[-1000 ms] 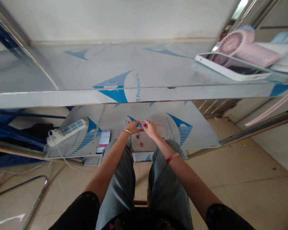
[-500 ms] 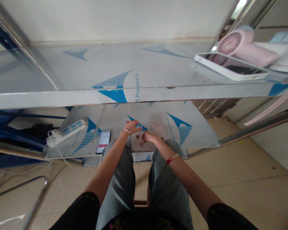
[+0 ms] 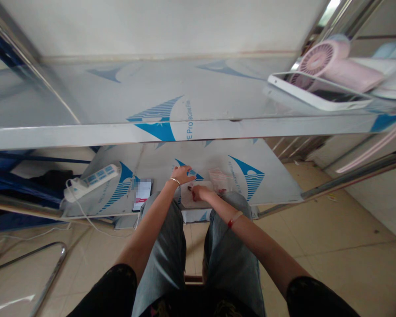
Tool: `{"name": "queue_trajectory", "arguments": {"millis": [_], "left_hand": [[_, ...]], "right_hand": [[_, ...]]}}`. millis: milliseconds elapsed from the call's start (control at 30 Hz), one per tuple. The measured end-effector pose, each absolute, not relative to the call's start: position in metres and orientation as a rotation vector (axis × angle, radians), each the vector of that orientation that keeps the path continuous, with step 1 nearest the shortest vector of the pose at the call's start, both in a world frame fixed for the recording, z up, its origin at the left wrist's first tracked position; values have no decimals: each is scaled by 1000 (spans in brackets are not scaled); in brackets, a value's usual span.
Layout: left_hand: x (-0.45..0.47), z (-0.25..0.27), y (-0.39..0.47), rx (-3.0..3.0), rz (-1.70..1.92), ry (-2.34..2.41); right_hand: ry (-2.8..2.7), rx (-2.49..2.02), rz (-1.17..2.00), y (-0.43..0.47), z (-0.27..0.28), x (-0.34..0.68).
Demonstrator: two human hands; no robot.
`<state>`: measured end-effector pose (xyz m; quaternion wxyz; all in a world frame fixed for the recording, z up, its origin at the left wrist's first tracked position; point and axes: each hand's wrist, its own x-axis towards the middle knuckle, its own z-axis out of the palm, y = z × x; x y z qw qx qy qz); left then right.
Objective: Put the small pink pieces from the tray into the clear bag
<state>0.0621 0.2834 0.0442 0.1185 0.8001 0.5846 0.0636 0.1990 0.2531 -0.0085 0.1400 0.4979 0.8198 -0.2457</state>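
Observation:
My left hand [image 3: 183,175], a bangle at its wrist, hovers over the lower shelf with thumb and fingers apart. Nothing shows clearly between them. Beside it, my right hand [image 3: 203,193] reaches down over a whitish, flat sheet or shallow tray [image 3: 186,200] by my knees. Its fingertips are drawn together among small dark red bits; what they hold, if anything, is too small to make out. Just behind the right hand lies a clear plastic bag [image 3: 218,176] with pinkish stripes.
A phone [image 3: 143,194] and a white power strip [image 3: 92,182] with a trailing cord lie left on the lower shelf [image 3: 273,182]. Above, the upper shelf's edge [image 3: 218,130] runs across. A pink fan [image 3: 339,66] and a white-framed tablet-like object [image 3: 317,97] sit at its right end.
My right hand has shifted slightly left and down over the whitish sheet, covering most of the red bits. My left hand stays where it was.

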Motion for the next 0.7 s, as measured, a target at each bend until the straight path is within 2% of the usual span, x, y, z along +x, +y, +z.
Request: {"name": "queue_trajectory", "arguments": {"millis": [200, 433, 700], "left_hand": [[62, 48, 281, 2333, 178, 1713], [64, 54, 279, 2284, 173, 1692], [64, 46, 283, 2265, 216, 1650]], "right_hand": [[2410, 1633, -634, 263, 11, 221], [2779, 2268, -663, 289, 27, 239], [3012, 2159, -752, 285, 16, 224]]}}
